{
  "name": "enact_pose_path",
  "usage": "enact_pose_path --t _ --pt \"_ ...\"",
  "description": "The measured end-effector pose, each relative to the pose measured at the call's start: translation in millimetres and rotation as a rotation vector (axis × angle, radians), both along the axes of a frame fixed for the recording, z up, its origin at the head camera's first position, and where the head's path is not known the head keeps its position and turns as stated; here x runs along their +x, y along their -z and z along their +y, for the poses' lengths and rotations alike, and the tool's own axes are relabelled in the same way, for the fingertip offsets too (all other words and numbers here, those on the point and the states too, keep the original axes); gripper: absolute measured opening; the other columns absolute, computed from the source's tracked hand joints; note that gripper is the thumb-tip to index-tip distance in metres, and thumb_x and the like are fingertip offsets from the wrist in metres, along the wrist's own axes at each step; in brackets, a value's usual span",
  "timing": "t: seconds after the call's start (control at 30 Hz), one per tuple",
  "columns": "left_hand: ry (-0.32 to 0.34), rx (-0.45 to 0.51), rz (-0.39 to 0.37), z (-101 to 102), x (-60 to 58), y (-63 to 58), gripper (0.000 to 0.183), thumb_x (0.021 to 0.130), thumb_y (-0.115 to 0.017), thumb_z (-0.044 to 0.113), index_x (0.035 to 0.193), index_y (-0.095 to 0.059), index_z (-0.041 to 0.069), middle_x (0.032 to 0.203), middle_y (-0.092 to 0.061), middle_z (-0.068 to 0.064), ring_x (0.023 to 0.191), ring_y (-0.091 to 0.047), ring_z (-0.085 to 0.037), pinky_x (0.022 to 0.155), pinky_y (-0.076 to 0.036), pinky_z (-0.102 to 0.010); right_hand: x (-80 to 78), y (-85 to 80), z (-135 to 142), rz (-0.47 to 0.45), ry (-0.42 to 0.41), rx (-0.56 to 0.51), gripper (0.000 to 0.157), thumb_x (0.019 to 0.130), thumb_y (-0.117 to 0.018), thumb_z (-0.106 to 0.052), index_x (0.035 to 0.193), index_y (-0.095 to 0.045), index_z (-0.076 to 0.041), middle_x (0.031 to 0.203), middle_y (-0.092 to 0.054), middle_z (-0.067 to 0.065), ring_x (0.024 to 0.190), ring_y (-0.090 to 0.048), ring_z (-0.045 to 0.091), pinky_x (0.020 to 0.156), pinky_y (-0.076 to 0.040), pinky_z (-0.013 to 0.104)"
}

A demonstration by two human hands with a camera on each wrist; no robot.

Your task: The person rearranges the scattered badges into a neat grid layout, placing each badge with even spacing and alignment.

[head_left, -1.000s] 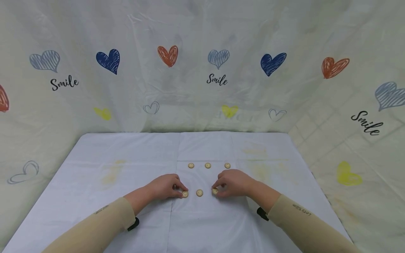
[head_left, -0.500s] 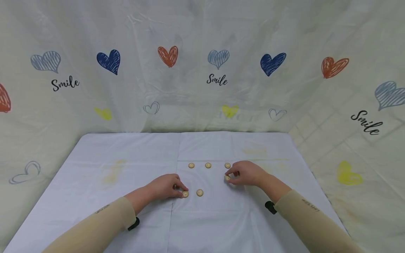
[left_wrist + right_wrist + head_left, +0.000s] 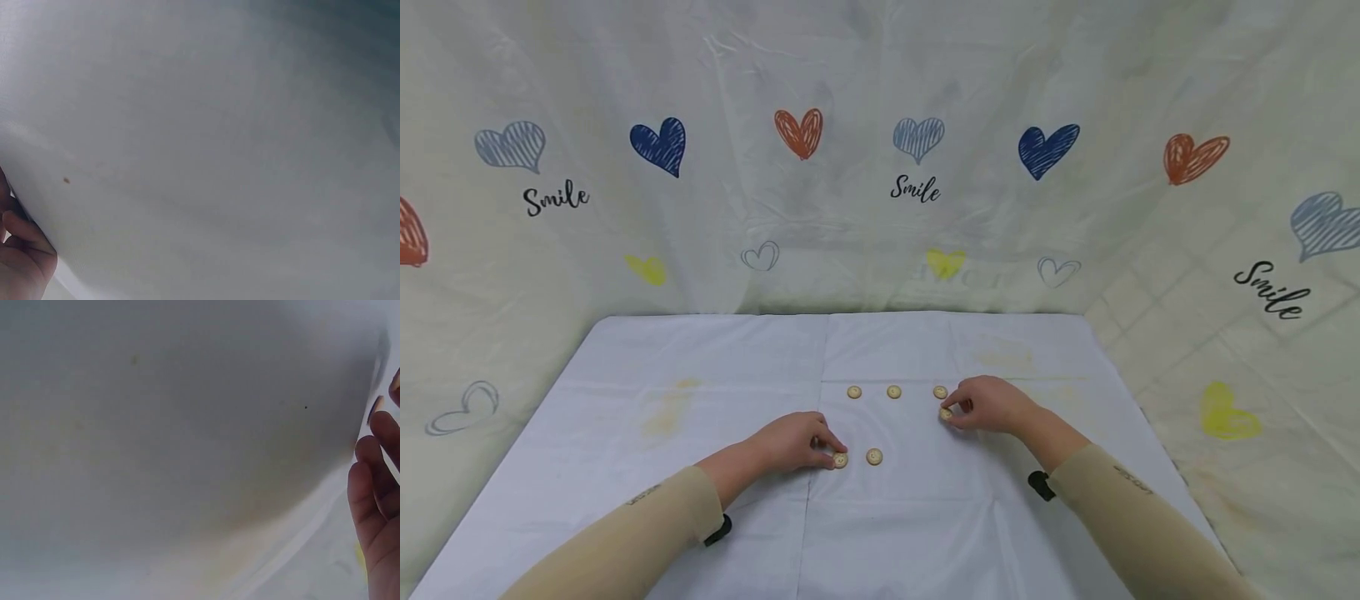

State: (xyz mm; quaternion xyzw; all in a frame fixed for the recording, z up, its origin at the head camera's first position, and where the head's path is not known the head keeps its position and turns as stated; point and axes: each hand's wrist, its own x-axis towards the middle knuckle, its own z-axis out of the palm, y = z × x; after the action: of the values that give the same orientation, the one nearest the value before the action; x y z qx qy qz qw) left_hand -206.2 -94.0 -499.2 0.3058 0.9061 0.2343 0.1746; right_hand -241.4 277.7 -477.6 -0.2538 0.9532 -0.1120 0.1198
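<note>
Now, left hand (image 3: pixel 792 442): fingers nearly together, pinching a button (image 3: pixel 840 461), lower centre, likely steadying it.
Right hand (image 3: pixel 994 404): fingers likewise pinch another button (image 3: pixel 946 414), right of centre, probably for control.

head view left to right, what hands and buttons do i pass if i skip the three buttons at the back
Left hand → first pinched button → untouched button → second pinched button → right hand

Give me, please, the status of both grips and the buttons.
Left grip pinches near-left button. Right grip pinches another button, close to far-right button. Nothing visibly in the way.
</note>
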Motion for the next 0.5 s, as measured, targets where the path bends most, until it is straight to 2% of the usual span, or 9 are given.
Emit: enact_pose_path --t 0.2,0.5 --pt "-0.011 -0.010 -0.009 1.5 -0.6 1.2 0.023 0.082 -0.082 0.031 0.105 -0.079 0.033 0.085 -0.056 0.017 0.077 -0.050 -0.004 0.071 -0.044 -0.025 -2.3 1.9 -1.8 -0.013 0.035 0.058 0.022 0.087 -0.076 -0.035 0.106 -0.079 -0.024 0.074 -0.054 -0.012 0.070 -0.049 0.007 0.069 -0.043 0.029" --pt "-0.018 -0.019 -0.022 1.4 -0.6 0.0 0.023 0.082 -0.082 0.030 0.105 -0.080 0.033 0.085 -0.056 0.016 0.077 -0.050 -0.004 0.071 -0.044 -0.025 -3.5 2.0 -3.9 0.009 0.008 0.068 0.024 0.087 -0.076 -0.036 0.106 -0.079 -0.023 0.073 -0.053 -0.012 0.069 -0.048 0.008 0.068 -0.042 0.029"
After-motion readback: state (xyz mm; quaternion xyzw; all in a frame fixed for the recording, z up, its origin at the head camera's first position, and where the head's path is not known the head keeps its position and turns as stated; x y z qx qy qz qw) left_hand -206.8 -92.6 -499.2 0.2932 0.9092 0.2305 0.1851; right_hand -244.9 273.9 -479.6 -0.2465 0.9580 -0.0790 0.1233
